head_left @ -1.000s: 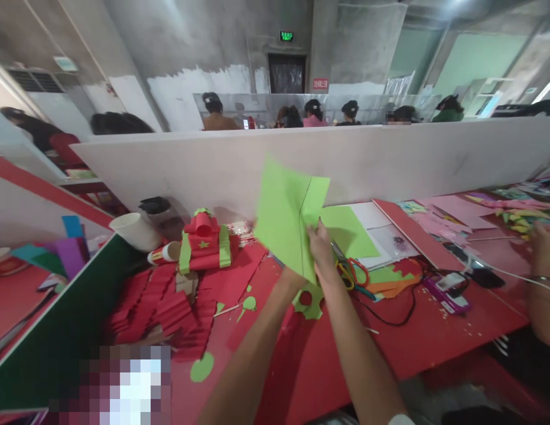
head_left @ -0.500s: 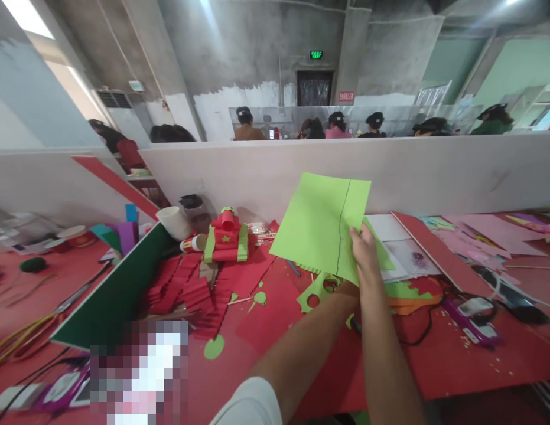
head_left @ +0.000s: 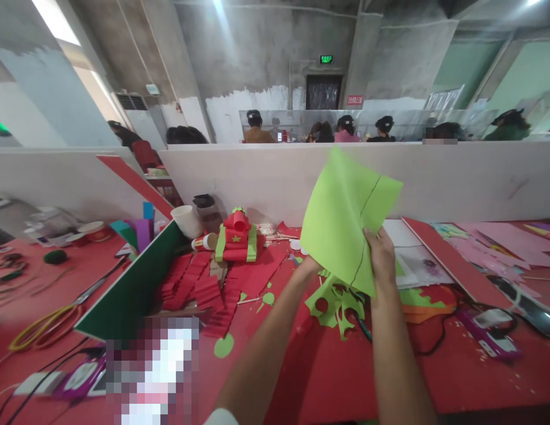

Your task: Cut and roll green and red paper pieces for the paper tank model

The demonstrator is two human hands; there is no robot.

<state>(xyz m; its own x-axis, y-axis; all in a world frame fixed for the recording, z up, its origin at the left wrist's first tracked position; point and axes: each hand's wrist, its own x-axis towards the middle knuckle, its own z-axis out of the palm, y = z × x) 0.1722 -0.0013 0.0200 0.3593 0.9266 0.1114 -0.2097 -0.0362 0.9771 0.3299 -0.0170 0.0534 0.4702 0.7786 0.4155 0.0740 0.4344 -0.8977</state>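
Red tabletop (head_left: 319, 381), green sheet (head_left: 339, 206), long axis rising rightward, right fingers (head_left: 374, 240) pinching it, left fingers unclear

The room is moderately lit, and a strip of white light (head_left: 57, 20) burns out at the upper left. A pale streak of glare crosses the grey wall (head_left: 266, 53), while a lamp (head_left: 532, 2) flares near the top right corner. The exit sign (head_left: 326, 59) glows green. Soft shading follows the bend of the green sheet (head_left: 334, 218), whose upper edge is slightly blurred. A dim shadow darkens the red table (head_left: 323, 383) between the forearms (head_left: 399, 348). Wide-angle distortion stretches the outer edges, and coarse pixel blocks hide a patch at lower left
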